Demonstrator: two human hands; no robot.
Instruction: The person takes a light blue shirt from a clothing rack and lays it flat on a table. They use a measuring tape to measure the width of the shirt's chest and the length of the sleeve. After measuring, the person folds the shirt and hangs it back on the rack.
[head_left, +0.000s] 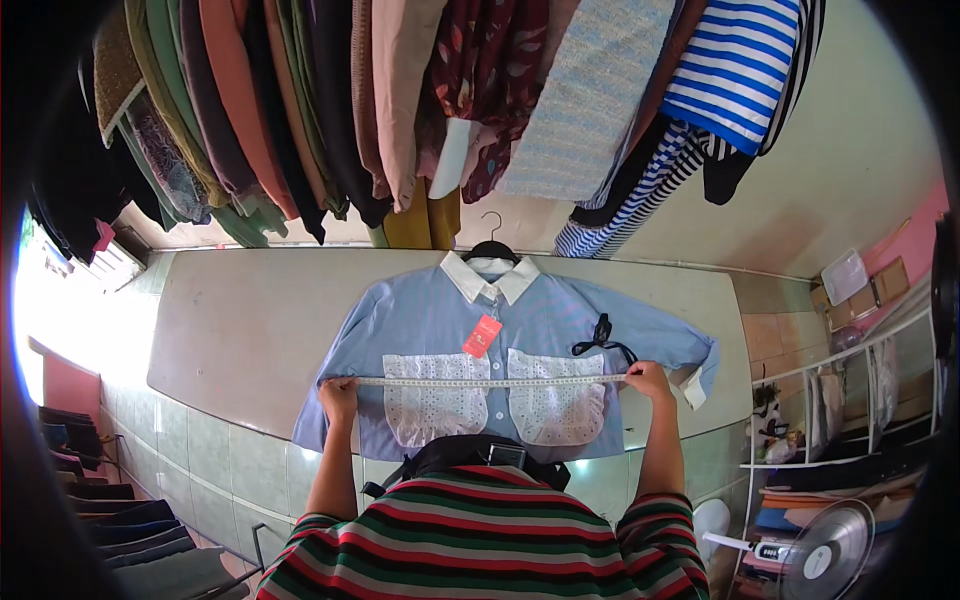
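A blue button-front shirt (442, 322) lies flat on the table, with a white collar (469, 281) and a black hanger (491, 247) in its neck. Two white eyelet-lace pockets (435, 424) sit on its front, and a red hang tag (481, 336) that bears writing lies between them. Straight across the chest runs a white measuring tape (495, 383). My left hand (339, 397) pinches one end of it at the shirt's left side in the view; my right hand (649, 379) pinches it at the opposite side. A black ribbon bow (602, 341) rests just above my right hand.
Many garments (322, 97) hang in a row beyond the pale table (225, 322). At the right stand a white shelf rack (787, 465) with folded cloth and a fan (825, 551). Folded trousers (142, 536) hang on a rail at the lower left.
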